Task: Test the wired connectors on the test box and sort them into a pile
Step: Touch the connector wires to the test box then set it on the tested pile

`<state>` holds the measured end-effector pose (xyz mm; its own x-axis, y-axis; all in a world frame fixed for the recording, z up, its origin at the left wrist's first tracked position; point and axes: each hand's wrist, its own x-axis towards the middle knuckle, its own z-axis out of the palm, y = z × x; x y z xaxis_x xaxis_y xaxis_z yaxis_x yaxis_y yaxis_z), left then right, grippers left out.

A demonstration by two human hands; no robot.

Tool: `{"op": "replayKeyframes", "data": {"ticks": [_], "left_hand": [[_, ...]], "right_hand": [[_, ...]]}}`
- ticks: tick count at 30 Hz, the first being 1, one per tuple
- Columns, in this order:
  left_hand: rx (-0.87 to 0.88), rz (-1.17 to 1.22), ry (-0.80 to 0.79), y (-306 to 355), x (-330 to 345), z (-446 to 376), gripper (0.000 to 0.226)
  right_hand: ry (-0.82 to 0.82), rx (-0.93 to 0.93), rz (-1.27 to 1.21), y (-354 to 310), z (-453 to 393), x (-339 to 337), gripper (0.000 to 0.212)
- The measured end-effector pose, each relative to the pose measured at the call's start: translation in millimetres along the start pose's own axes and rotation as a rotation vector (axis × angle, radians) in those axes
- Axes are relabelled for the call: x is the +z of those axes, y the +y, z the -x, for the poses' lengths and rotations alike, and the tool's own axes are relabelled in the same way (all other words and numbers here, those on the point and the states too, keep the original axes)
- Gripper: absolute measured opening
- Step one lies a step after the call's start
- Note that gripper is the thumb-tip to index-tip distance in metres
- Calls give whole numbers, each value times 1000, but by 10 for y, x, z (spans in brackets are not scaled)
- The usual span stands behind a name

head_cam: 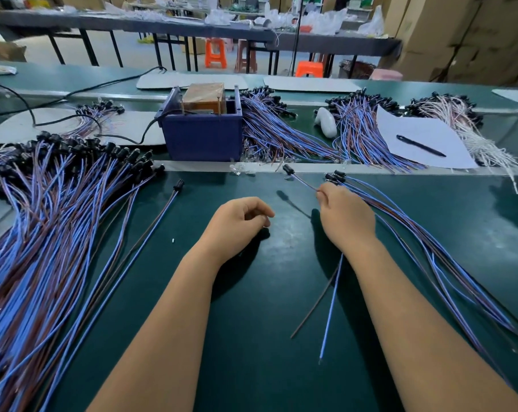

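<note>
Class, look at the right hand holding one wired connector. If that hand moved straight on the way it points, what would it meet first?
The right hand points up-left, along the wired connector it pinches. Probably the pale strip crossing the table, then the blue test box; depth is unclear.

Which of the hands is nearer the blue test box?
Left, narrowly. The left hand rests loosely curled and holding nothing, in front of the blue test box and a little to its right. The right hand, pinching a wired connector, lies farther right.
</note>
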<state>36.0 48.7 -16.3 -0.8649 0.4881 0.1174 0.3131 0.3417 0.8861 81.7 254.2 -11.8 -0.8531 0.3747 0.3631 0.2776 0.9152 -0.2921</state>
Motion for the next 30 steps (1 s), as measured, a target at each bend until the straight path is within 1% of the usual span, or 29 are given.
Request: {"op": "replayKeyframes", "data": {"ticks": [2, 5, 8, 11, 15, 17, 19, 22, 25, 27, 30], "left_hand": [[1, -2, 4, -12, 0, -4, 27], [1, -6, 5, -22, 14, -14, 28], [3, -4, 12, -24, 27, -24, 29], [9, 6, 19, -23, 25, -24, 30], [12, 21, 31, -4, 20, -11, 32], [20, 57, 39, 21, 12, -1, 35], [20, 93, 41, 33, -2, 14, 36], [5, 65, 41, 11, -16, 18, 34], [-7, 7, 24, -17, -19, -10, 31], [-2, -4, 19, -24, -9, -20, 31], [4, -9, 18, -28, 4, -20, 31]], "right_hand": [[-4, -3, 131, 183, -52, -101, 28], [-26, 44, 266, 365, -101, -219, 27], [-36, 95, 365, 362, -124, -244, 36], [-41, 82, 307, 108, -128, -207, 42], [-107, 25, 69, -385, -65, -47, 40], [-140, 40, -5, -569, -7, 67, 37], [-159, 105, 10, -639, 42, 163, 37], [-161, 244, 93, -530, 65, 193, 39], [-213, 365, 128, -249, 29, 111, 43], [-249, 420, 131, -27, 13, 32, 46], [-266, 448, 154, 229, 2, -57, 47]]}}
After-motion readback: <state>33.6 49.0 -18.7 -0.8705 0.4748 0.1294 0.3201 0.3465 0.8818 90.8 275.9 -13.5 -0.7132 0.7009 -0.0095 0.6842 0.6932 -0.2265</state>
